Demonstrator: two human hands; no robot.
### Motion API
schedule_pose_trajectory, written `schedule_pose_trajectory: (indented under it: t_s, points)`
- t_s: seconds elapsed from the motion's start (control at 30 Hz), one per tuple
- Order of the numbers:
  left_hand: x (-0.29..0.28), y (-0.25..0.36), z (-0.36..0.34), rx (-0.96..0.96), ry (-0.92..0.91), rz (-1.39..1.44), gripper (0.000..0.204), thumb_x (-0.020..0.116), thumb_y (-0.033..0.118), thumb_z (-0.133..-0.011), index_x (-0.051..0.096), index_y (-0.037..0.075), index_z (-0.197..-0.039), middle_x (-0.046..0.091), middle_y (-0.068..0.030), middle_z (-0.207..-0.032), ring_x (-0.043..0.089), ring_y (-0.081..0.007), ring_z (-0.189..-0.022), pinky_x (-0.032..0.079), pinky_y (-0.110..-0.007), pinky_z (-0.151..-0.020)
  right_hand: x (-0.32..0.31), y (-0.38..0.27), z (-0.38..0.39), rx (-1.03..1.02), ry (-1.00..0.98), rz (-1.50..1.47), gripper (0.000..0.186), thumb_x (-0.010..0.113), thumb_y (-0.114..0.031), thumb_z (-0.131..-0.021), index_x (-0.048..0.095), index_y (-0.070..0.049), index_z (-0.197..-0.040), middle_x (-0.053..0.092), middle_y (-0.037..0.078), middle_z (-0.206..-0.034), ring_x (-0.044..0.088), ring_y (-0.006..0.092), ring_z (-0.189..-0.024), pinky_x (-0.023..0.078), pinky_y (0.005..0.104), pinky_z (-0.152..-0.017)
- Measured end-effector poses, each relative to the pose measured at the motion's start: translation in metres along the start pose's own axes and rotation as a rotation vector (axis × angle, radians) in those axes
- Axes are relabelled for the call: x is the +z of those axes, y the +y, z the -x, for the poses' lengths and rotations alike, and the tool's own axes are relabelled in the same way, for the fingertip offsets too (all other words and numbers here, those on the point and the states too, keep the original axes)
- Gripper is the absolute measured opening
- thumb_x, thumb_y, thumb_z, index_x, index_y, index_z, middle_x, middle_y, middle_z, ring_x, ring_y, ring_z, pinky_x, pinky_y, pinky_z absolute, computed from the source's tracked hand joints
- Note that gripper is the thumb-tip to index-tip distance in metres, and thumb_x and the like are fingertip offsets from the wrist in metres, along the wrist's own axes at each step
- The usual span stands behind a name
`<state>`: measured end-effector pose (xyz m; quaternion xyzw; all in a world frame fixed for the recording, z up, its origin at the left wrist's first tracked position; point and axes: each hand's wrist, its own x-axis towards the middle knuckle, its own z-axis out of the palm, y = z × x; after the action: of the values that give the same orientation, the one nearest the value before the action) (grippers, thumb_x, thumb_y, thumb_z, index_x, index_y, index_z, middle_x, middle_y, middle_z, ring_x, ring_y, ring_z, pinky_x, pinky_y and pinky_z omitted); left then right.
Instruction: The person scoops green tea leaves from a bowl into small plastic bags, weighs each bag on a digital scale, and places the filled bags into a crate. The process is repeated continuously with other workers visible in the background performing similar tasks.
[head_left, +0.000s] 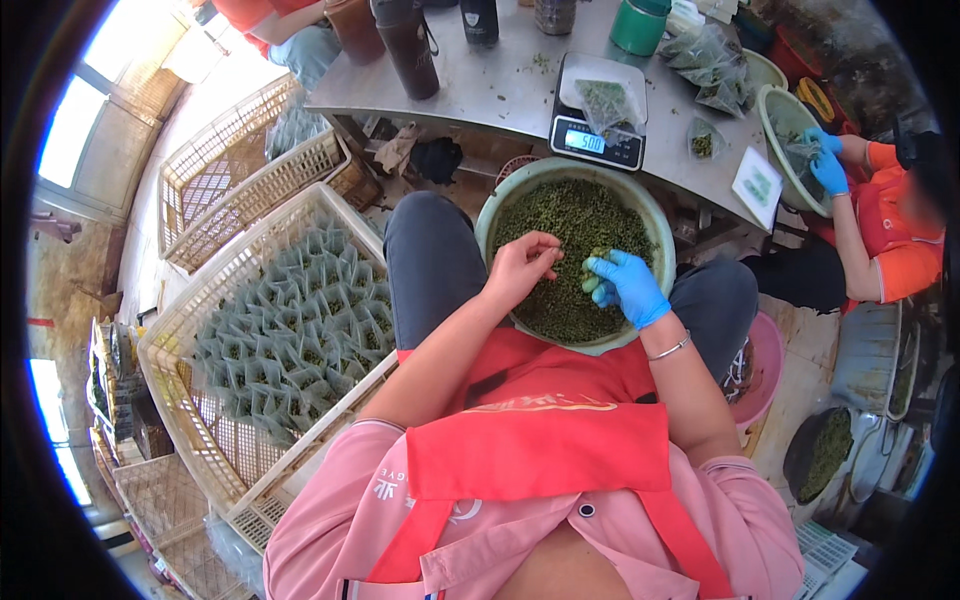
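A round pale green basin point(487, 222) stands between my knees, heaped with small green berries point(565, 215) that look like green peppercorns. Over the left part of the heap, my bare left hand point(524, 268) has its fingers curled in; anything between them is too small to make out. My right hand point(632, 289), in a blue glove, is above the heap's right side with fingers bent together. Its fingertips look green, and I cannot tell whether they hold something. A small gap separates the two hands.
A cream plastic crate point(160, 345) at my left holds rows of filled clear bags point(295, 330). Beyond the basin, a metal table point(500, 85) bears a digital scale point(598, 140) with a bag on it. A blue-gloved co-worker point(880, 220) works at another basin point(770, 110) on the right.
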<state>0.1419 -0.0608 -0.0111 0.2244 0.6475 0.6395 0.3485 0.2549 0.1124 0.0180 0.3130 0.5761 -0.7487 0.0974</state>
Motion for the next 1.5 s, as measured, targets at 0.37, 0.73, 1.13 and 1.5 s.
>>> schedule_pose_trajectory:
  t_s: [0.37, 0.73, 1.13, 1.5]
  points:
    - [0.005, -0.015, 0.000, 0.029, 0.016, -0.127, 0.021, 0.057, 0.011, -0.086, 0.059, 0.000, -0.104, 0.067, -0.0057, -0.084, 0.063, -0.0106, -0.064, 0.050, -0.024, -0.060, -0.032, -0.074, -0.062, -0.289, -0.127, -0.671, 0.027, 0.051, -0.015, -0.090, 0.055, 0.002, -0.111, 0.062, 0.019, -0.106, 0.062, 0.0273, -0.095, 0.051, 0.0391, -0.086]
    - [-0.030, 0.035, -0.047, 0.194, 0.132, -0.317, 0.018, 0.061, 0.011, -0.086, 0.062, 0.001, -0.101, 0.067, -0.0059, -0.085, 0.063, -0.0109, -0.065, 0.050, -0.023, -0.059, -0.019, -0.011, -0.031, -0.710, 0.422, 0.203, 0.031, 0.053, -0.008, -0.089, 0.057, -0.001, -0.119, 0.063, 0.010, -0.108, 0.063, 0.0145, -0.081, 0.051, 0.0275, -0.072]
    - [-0.072, 0.050, -0.093, 0.272, 0.441, -0.650, 0.019, 0.061, 0.025, -0.083, 0.064, 0.012, -0.096, 0.068, -0.0071, -0.082, 0.067, -0.0225, -0.073, 0.051, -0.033, -0.067, -0.001, -0.088, -0.073, -0.827, 0.718, 1.230, 0.043, 0.057, -0.016, -0.082, 0.052, -0.014, -0.125, 0.049, 0.008, -0.130, 0.061, 0.0315, -0.091, 0.052, 0.0371, -0.072]
    - [-0.071, 0.050, -0.099, 0.274, 0.422, -0.714, 0.019, 0.060, 0.025, -0.083, 0.064, 0.011, -0.096, 0.068, -0.0049, -0.074, 0.067, -0.0166, -0.066, 0.050, -0.029, -0.064, 0.013, -0.072, -0.053, -1.083, 0.672, 0.935, 0.024, 0.061, -0.010, -0.081, 0.063, -0.006, -0.104, 0.061, 0.016, -0.111, 0.060, 0.0284, -0.100, 0.049, 0.0341, -0.084]
